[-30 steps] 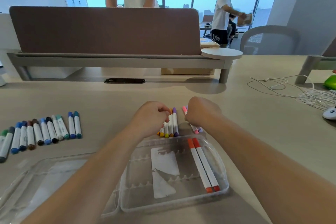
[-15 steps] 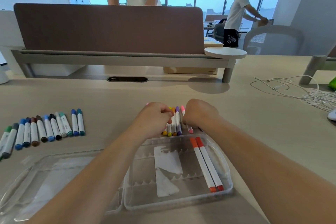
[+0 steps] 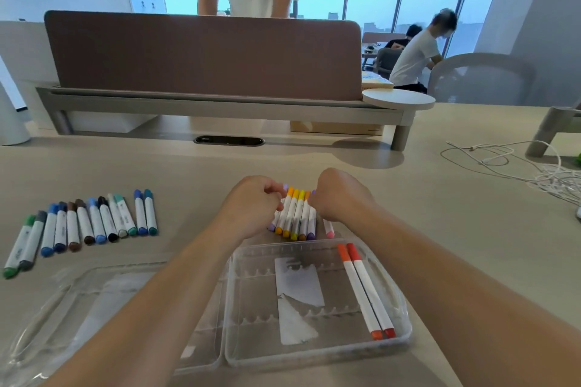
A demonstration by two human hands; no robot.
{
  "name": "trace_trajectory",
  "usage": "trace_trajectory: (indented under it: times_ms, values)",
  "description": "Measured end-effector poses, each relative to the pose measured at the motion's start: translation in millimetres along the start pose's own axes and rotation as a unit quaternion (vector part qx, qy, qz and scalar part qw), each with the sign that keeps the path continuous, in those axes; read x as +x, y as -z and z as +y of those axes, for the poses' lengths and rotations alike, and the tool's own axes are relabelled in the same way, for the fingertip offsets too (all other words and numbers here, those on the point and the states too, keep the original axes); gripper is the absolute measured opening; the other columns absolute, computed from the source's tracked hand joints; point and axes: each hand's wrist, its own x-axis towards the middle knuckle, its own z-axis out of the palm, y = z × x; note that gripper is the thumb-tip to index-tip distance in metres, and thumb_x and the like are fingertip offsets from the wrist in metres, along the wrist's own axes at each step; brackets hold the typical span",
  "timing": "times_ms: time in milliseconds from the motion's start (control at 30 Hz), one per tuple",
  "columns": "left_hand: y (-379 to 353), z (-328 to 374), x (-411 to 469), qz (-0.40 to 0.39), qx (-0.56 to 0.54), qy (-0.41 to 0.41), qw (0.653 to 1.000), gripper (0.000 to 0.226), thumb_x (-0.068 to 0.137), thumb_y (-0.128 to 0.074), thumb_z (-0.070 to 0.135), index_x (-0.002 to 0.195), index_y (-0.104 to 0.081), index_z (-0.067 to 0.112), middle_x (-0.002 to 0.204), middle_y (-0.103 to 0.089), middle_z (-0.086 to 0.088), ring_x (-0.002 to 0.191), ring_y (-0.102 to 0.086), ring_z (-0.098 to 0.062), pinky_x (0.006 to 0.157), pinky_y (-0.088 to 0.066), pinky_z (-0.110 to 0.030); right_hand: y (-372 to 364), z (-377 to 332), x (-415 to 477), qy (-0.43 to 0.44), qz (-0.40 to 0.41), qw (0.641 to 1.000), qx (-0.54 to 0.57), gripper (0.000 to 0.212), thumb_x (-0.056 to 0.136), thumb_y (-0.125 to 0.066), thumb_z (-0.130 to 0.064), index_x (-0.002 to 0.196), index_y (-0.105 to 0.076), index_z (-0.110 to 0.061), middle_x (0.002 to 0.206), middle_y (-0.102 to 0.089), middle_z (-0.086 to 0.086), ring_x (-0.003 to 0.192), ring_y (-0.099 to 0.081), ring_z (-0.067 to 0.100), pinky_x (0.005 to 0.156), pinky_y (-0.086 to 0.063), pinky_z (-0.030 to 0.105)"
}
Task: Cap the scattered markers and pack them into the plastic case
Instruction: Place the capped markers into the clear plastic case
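- At the middle of the table [image 3: 456, 214], the left hand [image 3: 251, 210] and right hand [image 3: 339, 198] are curling their fingers onto the warm-coloured markers [image 3: 295, 217], pinching the bunch from both sides just beyond the plastic case [image 3: 314, 355].
- The bunch is looking light, stiff and smooth, so it is probably wanting to roll apart; squeezing both flanks mid-barrel is seeming safest.
- Two orange markers [image 3: 364, 289] are lying at the case's right end.

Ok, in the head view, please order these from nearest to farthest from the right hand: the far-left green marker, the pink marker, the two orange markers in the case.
1. pink marker, just beside the right hand.
2. orange markers, in the case, on its right side.
3. green marker, far left end of the row.
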Motion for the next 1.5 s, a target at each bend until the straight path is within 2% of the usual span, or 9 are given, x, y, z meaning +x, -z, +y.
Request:
trace_trajectory:
  times_ms: [67,133,233,433,567,733,833,1033,1500]
  values:
    - [3,-3,1,0.006,-0.002,0.005,1.000,0.024,0.098,-0.050,0.014,0.084,-0.068,0.022,0.082,-0.069,-0.003,0.070,-0.060,-0.020,0.065,-0.057,-0.035,-2,-7,2,0.003,-0.019,1.000,0.000,0.018,0.095,-0.058,-0.019,0.077,-0.058,-0.018,0.080,-0.061,0.002,0.069,-0.058,0.016,0.056,-0.042,0.026]
    - [6,-6,1,0.008,-0.014,0.012,1.000,0.028,0.097,-0.049,0.010,0.079,-0.066,0.023,0.082,-0.069,-0.007,0.068,-0.058,-0.022,0.057,-0.051,-0.030,-5,-12,3,0.009,-0.028,1.000,-0.002,0.020,0.095,-0.059,-0.022,0.076,-0.057,-0.019,0.079,-0.060,0.001,0.067,-0.056,0.014,0.054,-0.041,0.026]
    - [8,-7,0,0.007,-0.016,0.020,1.000,0.026,0.098,-0.048,0.008,0.083,-0.067,0.018,0.085,-0.068,-0.010,0.068,-0.059,-0.023,0.050,-0.045,-0.025,-7,-16,4,0.013,-0.035,0.999,-0.012,0.025,0.095,-0.061,-0.024,0.072,-0.052,-0.020,0.079,-0.060,0.001,0.065,-0.054,0.013,0.052,-0.038,0.025]
    - [9,-7,-1,0.007,-0.011,0.018,1.000,0.027,0.098,-0.047,0.006,0.085,-0.066,0.019,0.085,-0.068,-0.009,0.070,-0.058,-0.021,0.048,-0.044,-0.021,-7,-21,2,0.012,-0.047,0.998,-0.031,0.009,0.094,-0.061,-0.020,0.087,-0.056,-0.018,0.085,-0.060,0.001,0.067,-0.054,0.013,0.053,-0.040,0.025]
    - [14,-8,0,0.015,0.008,0.006,1.000,0.027,0.097,-0.046,0.006,0.089,-0.070,0.016,0.084,-0.069,-0.007,0.069,-0.059,-0.023,0.056,-0.052,-0.031,-5,-24,2,0.016,-0.046,0.998,-0.029,0.004,0.094,-0.059,-0.018,0.091,-0.060,-0.017,0.085,-0.061,0.002,0.074,-0.058,0.016,0.061,-0.046,0.028]
    - [21,-10,2,0.033,0.021,0.007,0.999,0.025,0.098,-0.045,0.009,0.097,-0.070,0.014,0.087,-0.071,-0.004,0.070,-0.061,-0.019,0.044,-0.043,-0.018,-6,-38,2,0.018,-0.070,0.997,-0.033,0.011,0.095,-0.059,-0.021,0.084,-0.057,-0.017,0.095,-0.063,0.005,0.092,-0.062,0.023,0.090,-0.052,0.039]
    - [24,-13,2,0.036,0.016,0.015,0.999,0.026,0.098,-0.045,0.008,0.095,-0.070,0.015,0.087,-0.071,-0.004,0.069,-0.061,-0.019,0.047,-0.045,-0.020,-6,-47,4,0.036,-0.068,0.996,-0.035,0.010,0.096,-0.059,-0.020,0.097,-0.065,-0.012,0.097,-0.065,0.007,0.088,-0.063,0.022,0.079,-0.052,0.033]
    - [28,-22,6,0.043,0.009,0.025,0.999,0.026,0.097,-0.047,0.007,0.085,-0.067,0.017,0.080,-0.069,-0.005,0.067,-0.058,-0.021,0.059,-0.045,-0.026,-19,-66,15,0.038,-0.050,0.998,-0.017,0.025,0.093,-0.062,-0.022,0.070,-0.052,-0.016,0.077,-0.059,0.002,0.069,-0.056,0.017,0.065,-0.045,0.031]
    - [50,-27,3,0.057,0.016,0.002,0.998,0.026,0.095,-0.047,0.009,0.091,-0.071,0.019,0.081,-0.070,0.003,0.069,-0.058,-0.012,0.059,-0.042,-0.024,-25,-92,21,0.035,-0.081,0.993,-0.081,0.017,0.091,-0.058,-0.019,0.075,-0.057,-0.015,0.080,-0.058,0.003,0.069,-0.051,0.017,0.070,-0.043,0.032]
